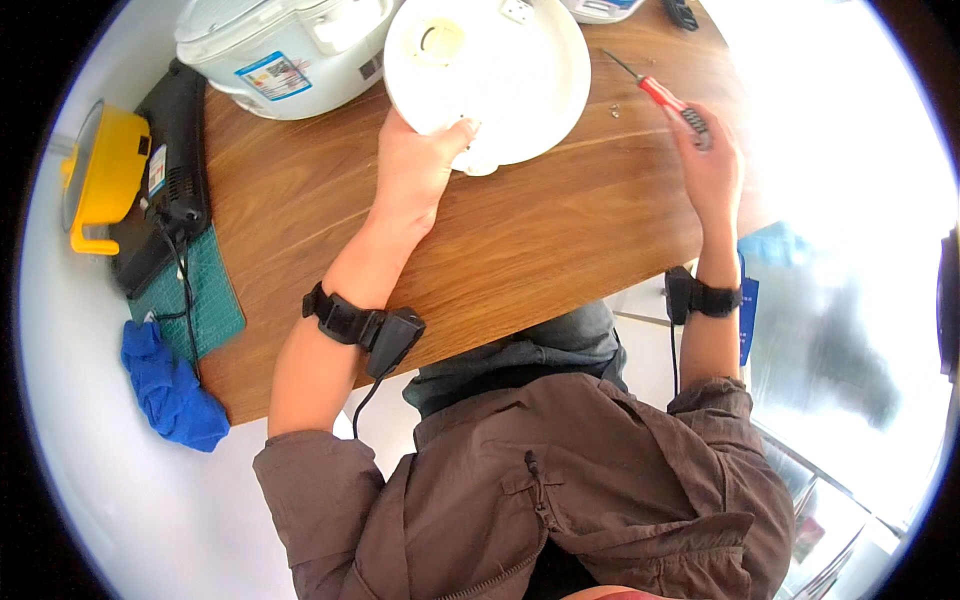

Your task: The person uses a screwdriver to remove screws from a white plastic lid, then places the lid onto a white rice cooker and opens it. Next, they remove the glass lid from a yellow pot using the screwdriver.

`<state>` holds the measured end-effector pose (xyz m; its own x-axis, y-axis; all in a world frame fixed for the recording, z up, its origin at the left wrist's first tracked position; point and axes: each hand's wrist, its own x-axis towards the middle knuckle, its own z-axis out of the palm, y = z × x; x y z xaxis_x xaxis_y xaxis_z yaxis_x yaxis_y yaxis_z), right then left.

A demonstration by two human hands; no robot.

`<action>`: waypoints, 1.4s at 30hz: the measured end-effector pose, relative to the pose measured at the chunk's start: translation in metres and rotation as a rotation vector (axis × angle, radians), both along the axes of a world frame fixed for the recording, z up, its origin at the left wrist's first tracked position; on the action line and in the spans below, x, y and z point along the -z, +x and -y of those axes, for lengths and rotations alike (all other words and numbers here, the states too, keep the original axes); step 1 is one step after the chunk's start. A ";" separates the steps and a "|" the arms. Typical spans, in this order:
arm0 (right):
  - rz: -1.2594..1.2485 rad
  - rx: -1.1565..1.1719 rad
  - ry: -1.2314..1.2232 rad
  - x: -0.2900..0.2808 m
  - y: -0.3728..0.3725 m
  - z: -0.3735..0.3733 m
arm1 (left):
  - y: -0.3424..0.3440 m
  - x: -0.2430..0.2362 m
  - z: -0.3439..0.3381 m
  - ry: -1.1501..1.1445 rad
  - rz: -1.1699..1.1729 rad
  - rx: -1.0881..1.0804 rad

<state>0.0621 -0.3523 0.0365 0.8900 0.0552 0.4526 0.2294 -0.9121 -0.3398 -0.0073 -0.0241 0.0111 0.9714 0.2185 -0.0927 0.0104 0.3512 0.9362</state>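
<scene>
A round white plastic disc (515, 85) with a pale circular fitting sits at the top center, tilted a little, and my left hand (420, 165) grips its lower left edge, thumb on its face. My right hand (708, 160) holds a screwdriver (662, 95) with a red handle and a dark ribbed grip, its shaft pointing up and left toward the disc without touching it. A small metal piece (615, 111) lies on the wooden table (540, 240) just below the shaft.
A white appliance (280, 75) stands at the back left, another (600, 8) behind the disc. On the left are a yellow pot (105, 175), a black device (175, 120) with cords, a green mat (205, 290) and a blue cloth (170, 390). A dark object (680, 14) lies at the back right.
</scene>
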 end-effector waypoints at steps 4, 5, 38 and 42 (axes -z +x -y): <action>0.059 -0.027 0.636 -0.035 -0.027 -0.012 | -0.002 -0.003 -0.001 0.011 -0.017 0.001; 0.091 -0.097 0.654 -0.043 -0.037 -0.017 | -0.004 -0.003 -0.002 0.019 -0.021 0.000; 0.120 -0.740 0.101 -0.068 -0.079 -0.088 | -0.001 -0.002 -0.002 0.002 0.024 -0.001; 0.063 -0.731 0.034 -0.077 -0.086 -0.091 | -0.002 -0.002 -0.002 0.012 0.015 0.001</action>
